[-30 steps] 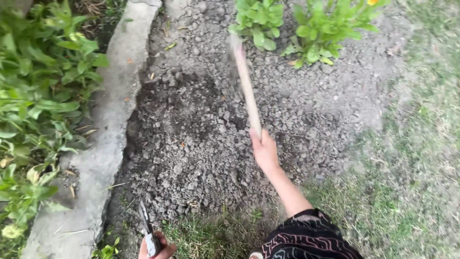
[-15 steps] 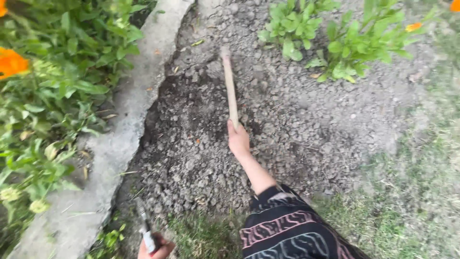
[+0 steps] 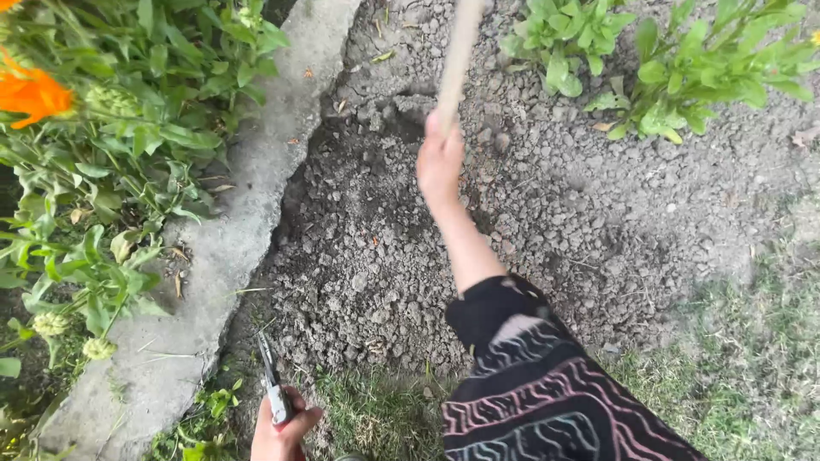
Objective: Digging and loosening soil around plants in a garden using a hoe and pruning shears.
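Gripping a wooden handle and pruning shears over soil.

Single head-worn view; looks steeply down, close over the soil bed.

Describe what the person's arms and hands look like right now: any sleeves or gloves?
Both hands are bare, no gloves. The right hand leads to a bare forearm and then a loose black sleeve patterned with wavy pink and pale teal lines. Of the left hand only the bare fist shows at the frame's lower edge; no sleeve is visible there.
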